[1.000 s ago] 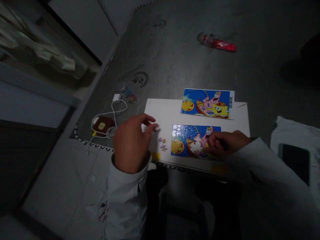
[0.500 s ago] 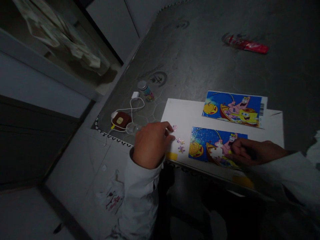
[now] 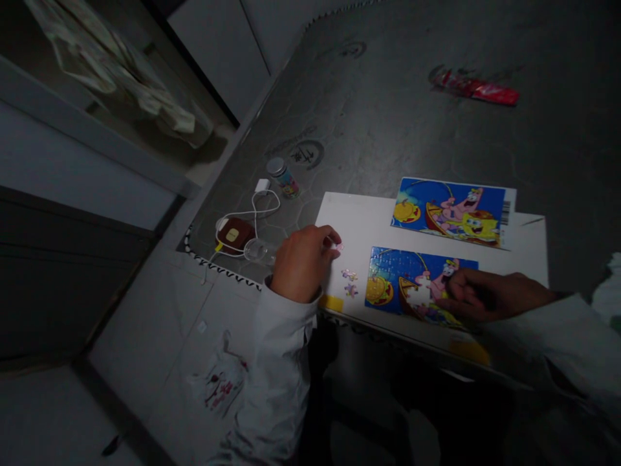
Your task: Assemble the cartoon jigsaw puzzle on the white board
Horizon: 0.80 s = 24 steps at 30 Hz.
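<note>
A partly built cartoon jigsaw puzzle lies on a white board, with a white gap in its middle. My right hand rests on the puzzle's right part, fingers curled against it. My left hand hovers at the board's left edge and pinches a small pink puzzle piece between thumb and fingertips. Two loose pieces lie on the board just right of that hand. The printed reference picture sits at the board's far edge.
On the dark patterned mat to the left lie a small jar, a white charger cable and a dark red case. A red wrapper lies far back. A yellow tape tab marks the board's near edge.
My left hand closed on one loose puzzle piece and lifted it slightly off the board. The view swung left between the earliest frame and now. My right hand stayed on the puzzle.
</note>
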Motion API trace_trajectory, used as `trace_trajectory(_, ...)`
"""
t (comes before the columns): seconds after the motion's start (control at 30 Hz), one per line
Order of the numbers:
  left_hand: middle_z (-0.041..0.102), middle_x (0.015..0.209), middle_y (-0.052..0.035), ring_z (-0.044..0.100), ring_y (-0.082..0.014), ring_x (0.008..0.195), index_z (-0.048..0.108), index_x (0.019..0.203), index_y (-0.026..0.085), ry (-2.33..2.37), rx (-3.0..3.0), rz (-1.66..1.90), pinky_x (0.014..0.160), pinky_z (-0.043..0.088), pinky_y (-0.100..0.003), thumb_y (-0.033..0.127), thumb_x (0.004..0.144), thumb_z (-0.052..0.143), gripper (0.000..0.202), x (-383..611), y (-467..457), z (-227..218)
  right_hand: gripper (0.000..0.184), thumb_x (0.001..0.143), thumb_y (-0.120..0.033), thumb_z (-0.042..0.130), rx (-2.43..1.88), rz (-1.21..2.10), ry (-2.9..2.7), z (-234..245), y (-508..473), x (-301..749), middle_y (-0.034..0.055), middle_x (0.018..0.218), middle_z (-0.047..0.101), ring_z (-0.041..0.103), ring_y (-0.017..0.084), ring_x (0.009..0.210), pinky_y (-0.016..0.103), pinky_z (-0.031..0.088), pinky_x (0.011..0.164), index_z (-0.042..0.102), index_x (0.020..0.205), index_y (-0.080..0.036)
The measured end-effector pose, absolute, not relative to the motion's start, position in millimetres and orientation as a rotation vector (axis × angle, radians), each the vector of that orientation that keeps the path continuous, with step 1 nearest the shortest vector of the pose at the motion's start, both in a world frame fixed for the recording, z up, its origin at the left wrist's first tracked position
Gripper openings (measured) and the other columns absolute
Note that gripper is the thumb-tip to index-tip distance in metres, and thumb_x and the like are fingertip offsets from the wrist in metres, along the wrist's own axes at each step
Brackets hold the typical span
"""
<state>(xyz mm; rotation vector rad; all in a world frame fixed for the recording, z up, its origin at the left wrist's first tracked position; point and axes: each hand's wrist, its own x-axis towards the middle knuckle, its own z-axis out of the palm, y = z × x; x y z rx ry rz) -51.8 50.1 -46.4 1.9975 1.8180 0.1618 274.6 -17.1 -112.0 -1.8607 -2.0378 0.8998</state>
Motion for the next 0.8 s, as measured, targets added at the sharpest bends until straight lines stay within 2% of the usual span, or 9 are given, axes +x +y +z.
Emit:
trace_trajectory(0.13,0.088,0.112,-0.0057,0.08,-0.0239,0.103,0.081,0.106,0.021,1.8,1.988,0.196,0.095,0.059,-0.038,0.006,0.095,0.084,0.019,-50,52,-47,0.065,0.097,-0.091,0.054,-1.858,0.915,-2.085,-110,-16,276,-0.0039,0.058,0.056,0.049,0.017,0.052,0.034,0.036,0.06,0.053,0.076,-0.029)
trace_trajectory(0.27,0.088,0.103,-0.0045,0.081,-0.0235,0.099,0.079,0.097,0.021,1.79,1.948,0.237,0.092,0.058,-0.036,0.008,0.096,0.083,0.014,-44,50,-46,0.049,0.099,-0.071,0.063,-1.827,0.929,-2.111,-112,-15,278,-0.0046,0.058,0.057,0.052,0.017,0.052,0.035,0.038,0.062,0.05,0.077,-0.029)
trace_trajectory(0.33,0.088,0.102,-0.0041,0.081,-0.0222,0.095,0.08,0.1,0.021,1.771,1.938,0.258,0.09,0.057,-0.035,0.008,0.097,0.083,0.014,-42,49,-45,0.044,0.097,-0.065,0.068,-1.818,0.945,-2.12,-112,-14,279,-0.0051,0.059,0.058,0.053,0.017,0.053,0.035,0.039,0.063,0.051,0.077,-0.029)
trace_trajectory(0.47,0.088,0.103,-0.0025,0.079,-0.0183,0.088,0.083,0.11,0.023,1.639,1.924,0.383,0.085,0.057,-0.032,0.014,0.102,0.08,0.012,-38,48,-44,0.045,0.099,-0.067,0.067,-1.829,0.942,-2.133,-111,-14,278,-0.0052,0.059,0.06,0.055,0.016,0.054,0.033,0.039,0.064,0.055,0.079,-0.028)
trace_trajectory(0.63,0.09,0.103,-0.002,0.081,-0.0177,0.093,0.087,0.104,0.023,1.397,1.809,0.499,0.087,0.06,-0.03,0.021,0.108,0.075,0.013,-19,43,-44,0.058,0.1,-0.083,0.057,-1.846,0.962,-2.095,-107,-14,275,-0.005,0.06,0.062,0.055,0.016,0.054,0.033,0.039,0.064,0.056,0.079,-0.028)
trace_trajectory(0.7,0.09,0.103,-0.0025,0.082,-0.0191,0.095,0.089,0.104,0.023,1.378,1.784,0.455,0.089,0.062,-0.032,0.022,0.106,0.078,0.011,-8,41,-44,0.054,0.099,-0.079,0.062,-1.844,0.992,-2.095,-106,-13,276,-0.0056,0.06,0.062,0.056,0.016,0.054,0.033,0.039,0.064,0.056,0.079,-0.028)
trace_trajectory(0.8,0.091,0.105,-0.0039,0.083,-0.021,0.094,0.09,0.105,0.024,1.449,1.821,0.372,0.093,0.063,-0.035,0.022,0.105,0.08,0.01,5,38,-44,0.04,0.096,-0.063,0.071,-1.849,1.037,-2.109,-105,-10,277,-0.0069,0.061,0.062,0.058,0.016,0.055,0.033,0.04,0.066,0.057,0.08,-0.028)
